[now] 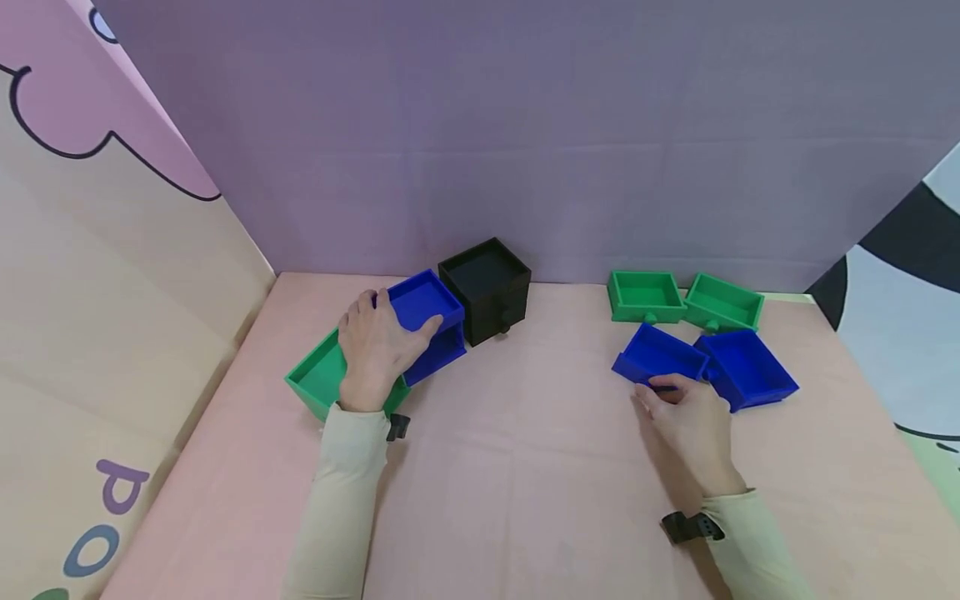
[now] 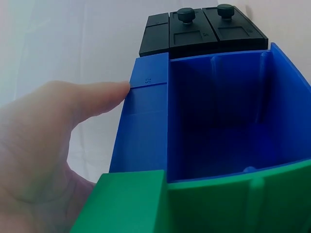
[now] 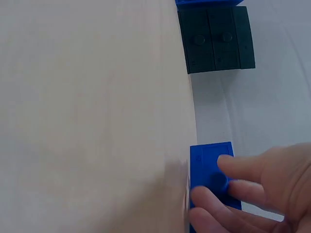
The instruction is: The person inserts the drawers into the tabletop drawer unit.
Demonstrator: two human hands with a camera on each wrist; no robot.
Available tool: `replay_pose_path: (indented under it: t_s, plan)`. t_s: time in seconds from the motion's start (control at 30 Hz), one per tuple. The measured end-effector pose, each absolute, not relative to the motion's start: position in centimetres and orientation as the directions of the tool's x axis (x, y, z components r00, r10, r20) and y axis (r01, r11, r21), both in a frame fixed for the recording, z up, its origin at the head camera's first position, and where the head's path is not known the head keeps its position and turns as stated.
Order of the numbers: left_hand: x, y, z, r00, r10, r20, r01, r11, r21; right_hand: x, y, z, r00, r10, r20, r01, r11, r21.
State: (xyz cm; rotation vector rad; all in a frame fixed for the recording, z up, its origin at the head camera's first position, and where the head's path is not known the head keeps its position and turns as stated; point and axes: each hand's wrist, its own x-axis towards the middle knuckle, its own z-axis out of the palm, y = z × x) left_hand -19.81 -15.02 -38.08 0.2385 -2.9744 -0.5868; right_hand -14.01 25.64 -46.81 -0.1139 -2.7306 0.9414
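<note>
At the left of the head view, my left hand (image 1: 377, 352) holds an open-fronted blue drawer cabinet (image 1: 420, 300). Its thumb presses the blue front edge in the left wrist view; the other fingers are partly hidden. A green cabinet shell (image 1: 318, 379) lies against the blue one, partly under the hand and wrist. On the right, my right hand (image 1: 692, 421) pinches a small blue drawer (image 1: 656, 354) at its front, by the round knob (image 3: 218, 182). Another blue drawer (image 1: 753, 371) touches it on the right.
A black cabinet (image 1: 487, 287) with two knobbed drawers stands right of the blue cabinet. Behind the blue drawers lie two green drawers, one left (image 1: 645, 293) and one right (image 1: 723, 302). A grey-purple cloth wall (image 1: 525, 150) closes off the table's back.
</note>
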Motion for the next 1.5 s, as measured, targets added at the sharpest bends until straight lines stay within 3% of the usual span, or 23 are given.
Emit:
replay_pose_path:
  t_s: [0.37, 0.87, 1.13, 1.5]
  plan:
    - [-20.1, -14.2, -38.3, -0.968, -0.221, 0.121, -0.155, 0.901, 0.406, -14.4, 26.4, -47.0, -0.94, 0.189, 0.284, -0.017, 0.806, -0.592]
    - [-19.7, -15.3, -37.6, -0.997, -0.07, 0.033, -0.055, 0.945, 0.323, -14.8, 27.6, -46.6, -0.972, 0.214, 0.096, 0.104, 0.759, -0.643]
    - [-19.3, -15.8, -37.4, -0.998, -0.063, -0.005, -0.062, 0.951, 0.302, -15.3, 27.9, -47.0, -0.975, 0.216, -0.047, 0.18, 0.655, -0.734]
    - [-19.4, -15.7, -37.5, -0.999, -0.051, -0.003, -0.049, 0.955, 0.293, -15.0, 27.8, -46.6, -0.977, 0.213, -0.017, 0.147, 0.614, -0.776]
